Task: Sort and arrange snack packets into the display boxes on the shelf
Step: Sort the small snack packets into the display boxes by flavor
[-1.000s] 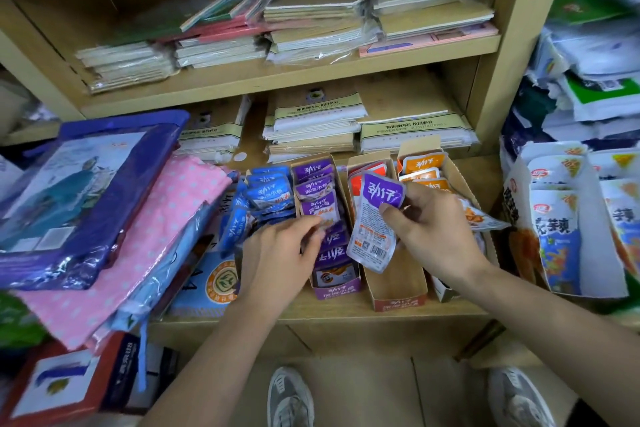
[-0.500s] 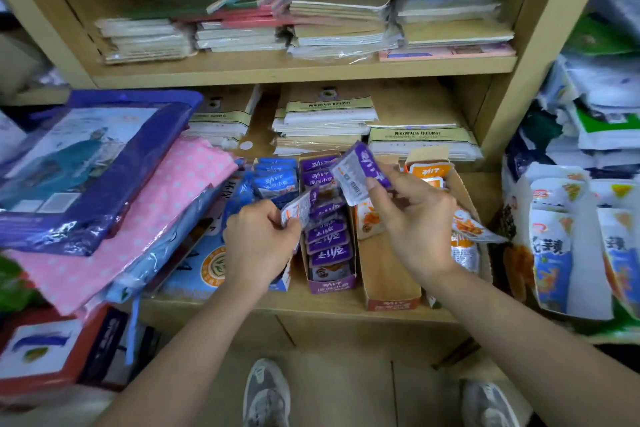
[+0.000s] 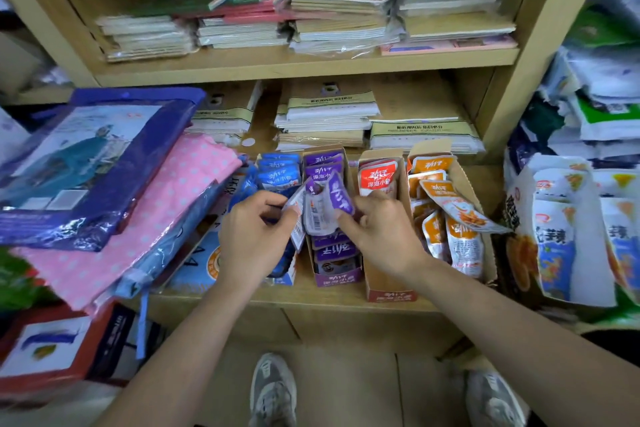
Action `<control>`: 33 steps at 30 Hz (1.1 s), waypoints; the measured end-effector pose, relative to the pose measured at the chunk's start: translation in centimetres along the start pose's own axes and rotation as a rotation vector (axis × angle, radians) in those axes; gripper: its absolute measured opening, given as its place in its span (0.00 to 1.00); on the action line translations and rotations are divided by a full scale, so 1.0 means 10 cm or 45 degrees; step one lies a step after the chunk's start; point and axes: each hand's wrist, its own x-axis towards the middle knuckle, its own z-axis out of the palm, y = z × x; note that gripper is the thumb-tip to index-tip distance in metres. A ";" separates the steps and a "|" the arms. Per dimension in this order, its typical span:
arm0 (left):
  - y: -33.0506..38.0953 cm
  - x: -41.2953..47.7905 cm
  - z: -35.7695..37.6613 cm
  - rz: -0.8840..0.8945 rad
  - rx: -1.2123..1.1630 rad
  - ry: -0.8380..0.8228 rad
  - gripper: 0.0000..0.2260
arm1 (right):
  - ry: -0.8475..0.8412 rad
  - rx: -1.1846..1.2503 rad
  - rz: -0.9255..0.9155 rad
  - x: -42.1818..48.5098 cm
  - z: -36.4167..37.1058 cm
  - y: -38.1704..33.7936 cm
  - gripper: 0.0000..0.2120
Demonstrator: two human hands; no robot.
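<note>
Near the centre, from nine towards three o'clock, small foil snack packets ran glossy blue (image 3: 277, 173), then purple (image 3: 323, 163) in a purple cardboard display box (image 3: 337, 279), red-and-white (image 3: 377, 177) in a tan cardboard box with a red front (image 3: 391, 295), then orange-and-white (image 3: 433, 191). At dead centre a bent purple foil packet (image 3: 341, 198) showed a white barcoded back beside a white foil packet with an orange edge (image 3: 294, 215). Farther out at nine o'clock lay pink white-dotted fabric (image 3: 149, 211) and a dark blue plastic-wrapped package (image 3: 114, 149). Grey mesh sneakers (image 3: 273, 388) showed at six o'clock.
</note>
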 end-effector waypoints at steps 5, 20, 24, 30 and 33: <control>-0.06 0.00 0.01 0.137 -0.048 0.076 0.07 | 0.291 -0.029 -0.047 0.05 -0.21 -0.10 0.12; -0.07 0.00 0.00 0.008 -0.341 -0.120 0.07 | 0.011 0.313 0.267 0.31 -0.21 -0.27 0.10; -0.11 0.00 0.01 -0.019 -0.343 -0.161 0.09 | 0.015 0.323 0.221 0.29 -0.10 -0.25 0.10; -0.12 0.01 0.02 -0.029 -0.356 -0.080 0.06 | -0.099 0.071 0.073 0.21 0.11 -0.25 0.10; -0.13 0.01 0.01 -0.035 -0.350 -0.062 0.05 | -0.179 -0.029 0.031 0.20 0.15 -0.22 0.09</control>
